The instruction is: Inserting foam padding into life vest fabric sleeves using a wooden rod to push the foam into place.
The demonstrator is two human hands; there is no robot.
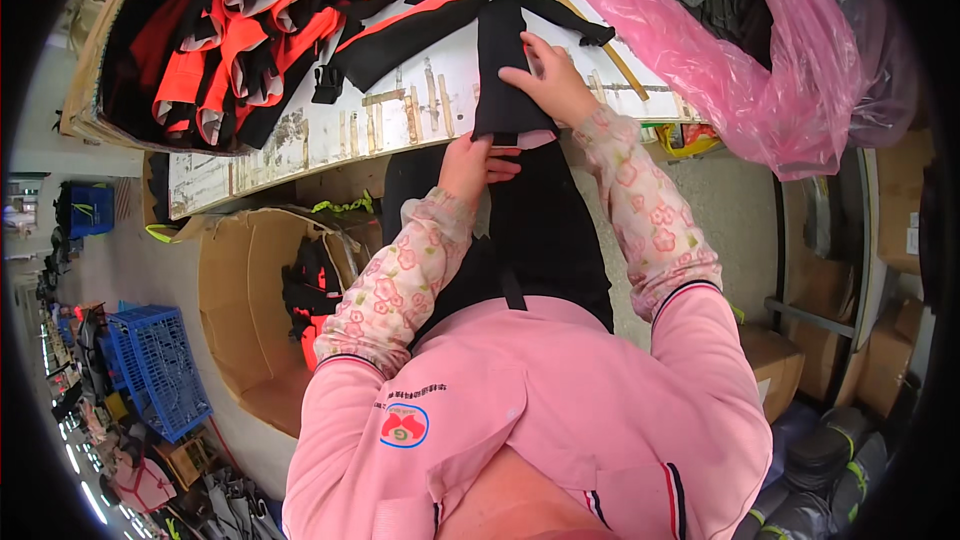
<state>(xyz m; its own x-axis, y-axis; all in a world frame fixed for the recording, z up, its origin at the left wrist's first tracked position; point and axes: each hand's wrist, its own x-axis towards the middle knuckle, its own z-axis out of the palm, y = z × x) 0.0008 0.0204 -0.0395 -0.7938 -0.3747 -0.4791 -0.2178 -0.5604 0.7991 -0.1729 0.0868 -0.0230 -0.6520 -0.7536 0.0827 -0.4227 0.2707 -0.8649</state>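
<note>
A wide black fabric strap piece [500, 65] lies over the near edge of the table, its lower end hanging past the edge with a pinkish patch showing there. My left hand [478, 170] is at that lower end, fingers closed round its edge; the thumb is mostly hidden. My right hand [553, 85] rests on the strap's right side with thumb and forefinger apart. Beside it lies a black and orange strap piece [410, 35], with narrow black webbing [555, 12] and buckles near the far end.
A carton [85, 80] heaped with orange and black pieces [245, 40] stands at the left. Pink plastic sheeting [740, 60] covers the right side. A wooden stick [590, 30] lies on the worn white table [330, 130]. Below sits an open carton [240, 310]; a blue crate [160, 370] stands farther left.
</note>
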